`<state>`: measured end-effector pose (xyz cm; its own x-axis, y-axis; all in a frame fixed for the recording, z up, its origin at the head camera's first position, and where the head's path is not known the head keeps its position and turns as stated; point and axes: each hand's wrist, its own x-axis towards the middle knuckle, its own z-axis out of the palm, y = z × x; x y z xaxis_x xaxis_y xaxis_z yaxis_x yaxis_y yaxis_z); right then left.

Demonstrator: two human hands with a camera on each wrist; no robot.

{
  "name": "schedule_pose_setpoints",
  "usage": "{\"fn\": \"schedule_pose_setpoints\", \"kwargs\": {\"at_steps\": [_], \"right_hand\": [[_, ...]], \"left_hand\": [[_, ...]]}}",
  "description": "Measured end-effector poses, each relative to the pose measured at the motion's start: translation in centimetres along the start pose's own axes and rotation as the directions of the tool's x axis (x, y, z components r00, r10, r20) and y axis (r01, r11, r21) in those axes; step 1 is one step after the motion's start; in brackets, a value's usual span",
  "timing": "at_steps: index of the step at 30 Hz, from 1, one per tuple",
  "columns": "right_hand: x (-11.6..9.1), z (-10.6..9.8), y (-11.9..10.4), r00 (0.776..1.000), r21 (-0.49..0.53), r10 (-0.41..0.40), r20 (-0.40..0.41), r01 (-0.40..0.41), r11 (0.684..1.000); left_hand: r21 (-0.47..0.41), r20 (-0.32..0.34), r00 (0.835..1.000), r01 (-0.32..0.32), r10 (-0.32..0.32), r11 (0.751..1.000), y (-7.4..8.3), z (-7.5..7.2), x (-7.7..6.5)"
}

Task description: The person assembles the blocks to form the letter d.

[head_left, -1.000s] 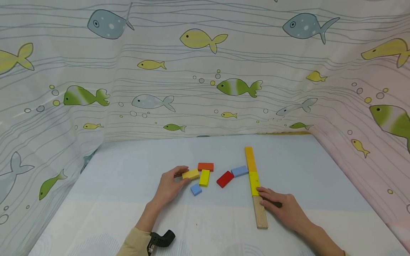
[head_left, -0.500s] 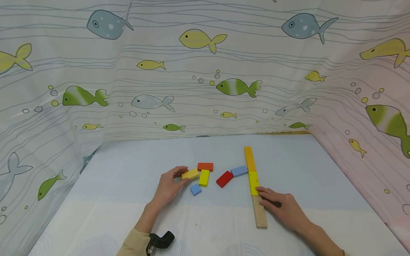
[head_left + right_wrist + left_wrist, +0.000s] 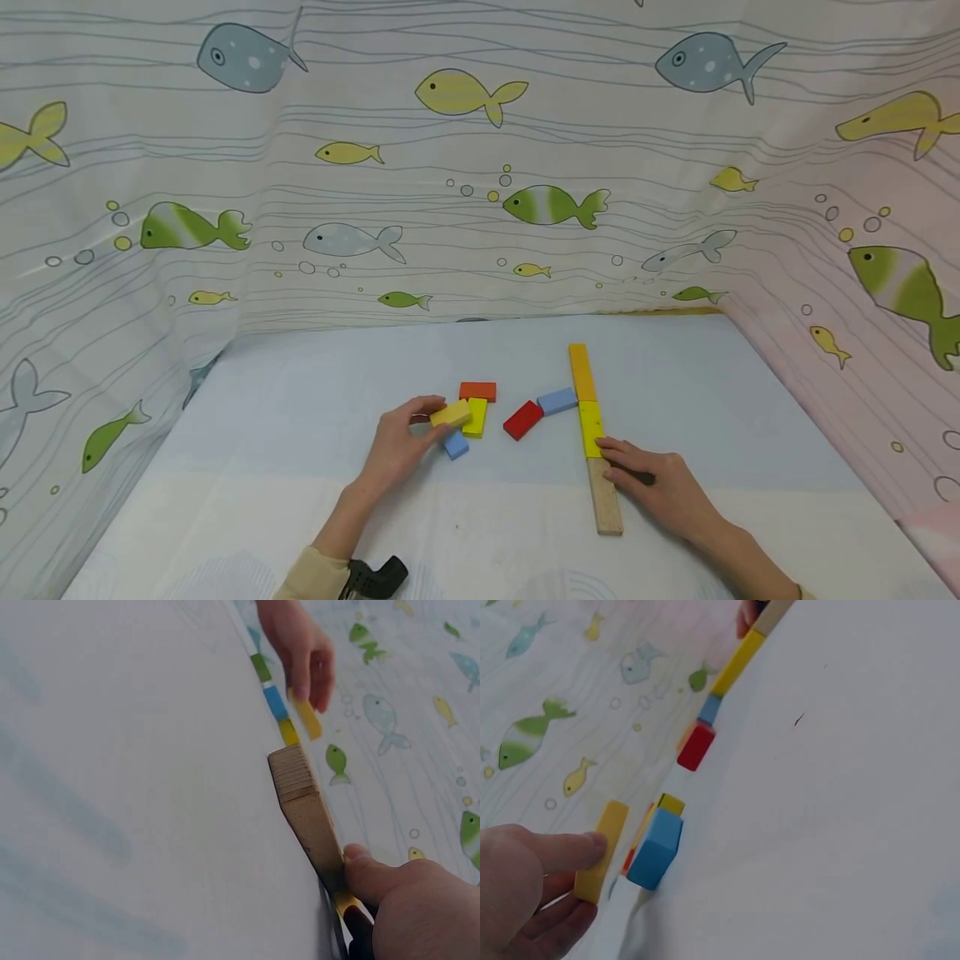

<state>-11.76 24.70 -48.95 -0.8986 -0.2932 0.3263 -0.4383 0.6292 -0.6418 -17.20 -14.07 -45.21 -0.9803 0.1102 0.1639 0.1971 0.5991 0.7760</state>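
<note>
My left hand (image 3: 401, 437) pinches a pale yellow wooden block (image 3: 450, 414) between thumb and fingers. In the left wrist view a gap shows between that block and the small blue block (image 3: 657, 847) beside it. A bright yellow block (image 3: 476, 419) and an orange-red block (image 3: 477, 391) lie just beyond. At the right, the fingertips of my right hand (image 3: 667, 492) touch the side of a straight row, where a yellow block (image 3: 591, 427) meets a bare wood block (image 3: 604, 498). Something dark shows between right thumb and fingers; I cannot tell what it is.
An orange stretch (image 3: 582, 371) forms the row's far end. A longer blue block (image 3: 557, 402) touches the row's left side, with a red block (image 3: 523, 421) at its other end. Fish-printed cloth (image 3: 450, 250) hangs behind the white tabletop (image 3: 322, 383). A black device (image 3: 375, 577) sits at my left wrist.
My left hand has lifted the pale yellow block and brought it slightly right, so it now overlaps the bright yellow and small blue blocks in the head view. My right hand stays at the row.
</note>
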Motion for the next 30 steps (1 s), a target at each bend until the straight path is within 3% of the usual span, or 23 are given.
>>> {"fn": "schedule_pose_setpoints", "kwargs": {"at_steps": [30], "right_hand": [[0.0, -0.1, 0.0, 1.000, -0.013, 0.004, 0.003, -0.004, 1.000]], "left_hand": [[0.025, -0.039, 0.998, -0.056, 0.057, 0.998, 3.1, 3.0, -2.5]]}}
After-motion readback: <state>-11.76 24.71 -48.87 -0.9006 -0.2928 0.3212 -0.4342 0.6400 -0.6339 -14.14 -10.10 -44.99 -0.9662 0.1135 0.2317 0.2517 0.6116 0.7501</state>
